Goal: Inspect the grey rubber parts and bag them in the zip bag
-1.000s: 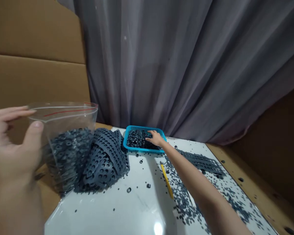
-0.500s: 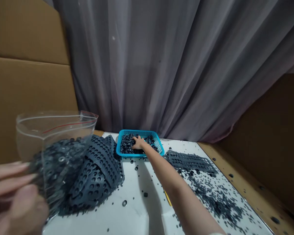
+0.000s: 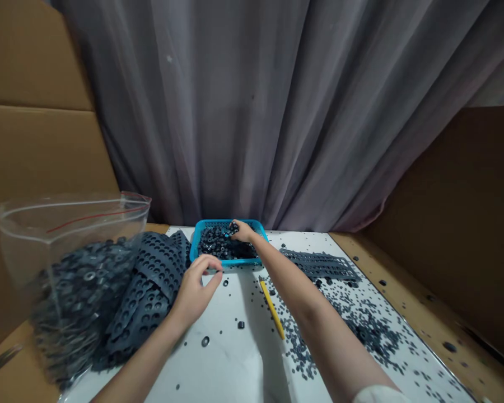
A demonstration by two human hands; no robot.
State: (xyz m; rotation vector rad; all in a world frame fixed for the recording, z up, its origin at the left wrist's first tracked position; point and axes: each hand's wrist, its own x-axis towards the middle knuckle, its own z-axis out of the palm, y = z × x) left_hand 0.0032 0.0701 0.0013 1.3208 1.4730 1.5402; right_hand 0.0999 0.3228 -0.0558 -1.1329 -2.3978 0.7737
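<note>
My right hand (image 3: pixel 242 231) is in the blue plastic basket (image 3: pixel 196 246), its fingers closed around some of the small black rubber pieces (image 3: pixel 212 239) heaped there. In front of the basket's near left corner, my left hand (image 3: pixel 196 284) is raised over the table, fingers curved and thumb apart, with nothing visible in it. To its left stands a clear zip bag (image 3: pixel 84 280), its top gaping, filled with small black ring-like pieces. Perforated black rubber sheets (image 3: pixel 151 280) are piled between the bag and my left hand.
A yellow-handled tool (image 3: pixel 272 309) lies beside my right forearm. Another perforated sheet (image 3: pixel 323 265) rests at the back right, with black scraps (image 3: pixel 373 336) scattered before it on the white table (image 3: pixel 218 369). Cardboard walls (image 3: pixel 42 151) flank both sides; a grey curtain (image 3: pixel 235 112) hangs behind.
My left hand has let go of the clear bag and moved right, to near the basket. My right hand stays in the basket, now closed on pieces. The view has shifted slightly.
</note>
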